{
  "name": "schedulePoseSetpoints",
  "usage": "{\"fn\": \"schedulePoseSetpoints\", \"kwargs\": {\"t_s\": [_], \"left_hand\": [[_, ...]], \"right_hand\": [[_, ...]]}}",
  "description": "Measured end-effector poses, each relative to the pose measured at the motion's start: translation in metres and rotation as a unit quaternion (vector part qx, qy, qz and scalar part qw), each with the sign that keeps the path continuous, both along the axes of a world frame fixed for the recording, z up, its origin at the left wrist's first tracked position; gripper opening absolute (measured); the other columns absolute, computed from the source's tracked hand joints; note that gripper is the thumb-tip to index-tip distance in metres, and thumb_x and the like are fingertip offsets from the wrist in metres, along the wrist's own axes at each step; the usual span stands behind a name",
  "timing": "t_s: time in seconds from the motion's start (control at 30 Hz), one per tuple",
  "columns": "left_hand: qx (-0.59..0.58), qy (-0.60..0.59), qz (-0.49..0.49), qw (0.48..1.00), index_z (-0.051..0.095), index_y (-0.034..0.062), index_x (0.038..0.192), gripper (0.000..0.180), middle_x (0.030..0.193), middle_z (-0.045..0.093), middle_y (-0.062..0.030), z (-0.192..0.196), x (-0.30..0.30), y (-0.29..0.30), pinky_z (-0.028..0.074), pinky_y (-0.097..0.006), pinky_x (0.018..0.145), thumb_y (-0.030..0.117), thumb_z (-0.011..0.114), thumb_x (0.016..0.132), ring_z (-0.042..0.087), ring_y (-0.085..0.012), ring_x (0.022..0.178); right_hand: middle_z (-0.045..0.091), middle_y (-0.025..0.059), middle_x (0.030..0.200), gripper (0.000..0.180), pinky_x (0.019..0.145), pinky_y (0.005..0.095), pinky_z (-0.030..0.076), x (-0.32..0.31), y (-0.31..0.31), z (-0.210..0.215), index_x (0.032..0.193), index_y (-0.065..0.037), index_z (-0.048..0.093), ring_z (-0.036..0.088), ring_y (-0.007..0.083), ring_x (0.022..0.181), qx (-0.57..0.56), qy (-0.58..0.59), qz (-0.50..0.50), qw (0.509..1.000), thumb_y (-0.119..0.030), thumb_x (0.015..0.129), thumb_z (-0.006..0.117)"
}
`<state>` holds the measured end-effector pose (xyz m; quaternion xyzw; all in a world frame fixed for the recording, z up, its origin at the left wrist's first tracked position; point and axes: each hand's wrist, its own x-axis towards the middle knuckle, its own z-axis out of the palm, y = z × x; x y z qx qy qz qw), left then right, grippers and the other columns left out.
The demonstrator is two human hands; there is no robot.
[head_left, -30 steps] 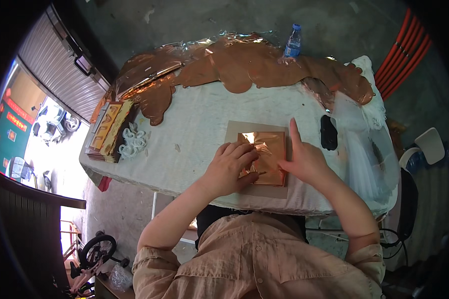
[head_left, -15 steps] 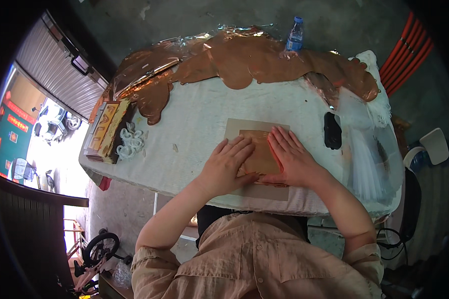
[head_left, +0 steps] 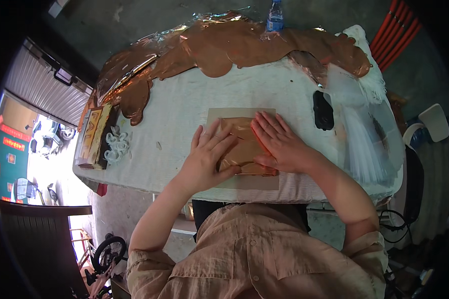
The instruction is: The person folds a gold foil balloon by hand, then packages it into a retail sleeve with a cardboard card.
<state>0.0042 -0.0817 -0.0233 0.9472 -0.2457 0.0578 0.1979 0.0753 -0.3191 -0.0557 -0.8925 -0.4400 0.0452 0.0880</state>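
White-covered table (head_left: 179, 99) in front of you, copper foil packet (head_left: 242, 149) on the grey board (head_left: 242, 112), pretty much square, no obvious long axis. Your left hand (head_left: 204, 154) touches its left side, right hand (head_left: 282, 147) its right, fingers flat, gripping nothing.

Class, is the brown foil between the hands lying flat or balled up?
Flat: the brown foil forms a slightly wrinkled rectangle on the grey board.

The foil (head_left: 243, 149) is copper, the board (head_left: 252, 183) beige, the tablecloth (head_left: 177, 102) white.
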Motion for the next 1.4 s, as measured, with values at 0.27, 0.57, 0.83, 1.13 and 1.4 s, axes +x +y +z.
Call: {"fn": "schedulePoseSetpoints", "kwargs": {"t_s": [0.27,0.57,0.83,1.13,1.4], "left_hand": [[-0.115,-0.027,-0.056,0.991,0.066,0.0087,0.100,0.036,0.102,0.058,-0.0077,-0.007,-0.014,-0.049,0.046,-0.039,0.080,0.014,0.078,0.066,0.056,-0.0269,0.095],[-0.082,-0.136,-0.089,0.983,0.066,0.0084,0.085,0.019,0.089,0.060,-0.0059,-0.008,-0.011,-0.056,0.046,-0.038,0.074,0.014,0.074,0.069,0.057,-0.0247,0.082],[-0.046,-0.099,-0.110,0.988,0.065,0.0073,0.085,0.017,0.091,0.063,-0.0046,-0.003,-0.010,-0.062,0.048,-0.036,0.073,0.012,0.071,0.070,0.059,-0.0241,0.080],[-0.064,-0.011,-0.095,0.993,0.066,0.0069,0.083,0.017,0.088,0.062,-0.0064,0.014,-0.010,-0.041,0.049,-0.038,0.075,0.007,0.073,0.068,0.059,-0.0267,0.084],[-0.043,-0.026,-0.097,0.994,0.065,0.0069,0.082,0.015,0.091,0.063,-0.0056,0.005,-0.009,-0.057,0.048,-0.038,0.075,0.011,0.072,0.069,0.059,-0.0256,0.083]], "right_hand": [[0.010,0.0208,0.156,0.077,0.118,0.0451,0.005,-0.002,0.000,0.002,0.148,0.001,0.014,0.008,0.0300,0.146,-0.021,-0.017,-0.007,1.000,-0.043,0.093,0.045],[0.013,0.0219,0.155,0.074,0.117,0.0475,0.007,-0.004,0.001,0.000,0.147,0.002,0.017,0.010,0.0316,0.145,-0.016,-0.036,-0.003,0.999,-0.035,0.091,0.048],[0.014,0.0225,0.154,0.075,0.117,0.0476,0.007,-0.002,0.001,-0.005,0.147,0.003,0.017,0.010,0.0316,0.145,-0.024,-0.057,0.001,0.998,-0.035,0.090,0.048],[0.016,0.0227,0.154,0.076,0.117,0.0472,0.007,-0.004,0.001,-0.004,0.147,0.003,0.018,0.012,0.0316,0.145,-0.012,-0.069,0.000,0.998,-0.040,0.092,0.047],[0.018,0.0221,0.153,0.076,0.117,0.0476,0.009,-0.004,0.000,-0.010,0.146,0.003,0.020,0.015,0.0315,0.144,0.002,-0.093,-0.004,0.996,-0.039,0.090,0.049]]}}
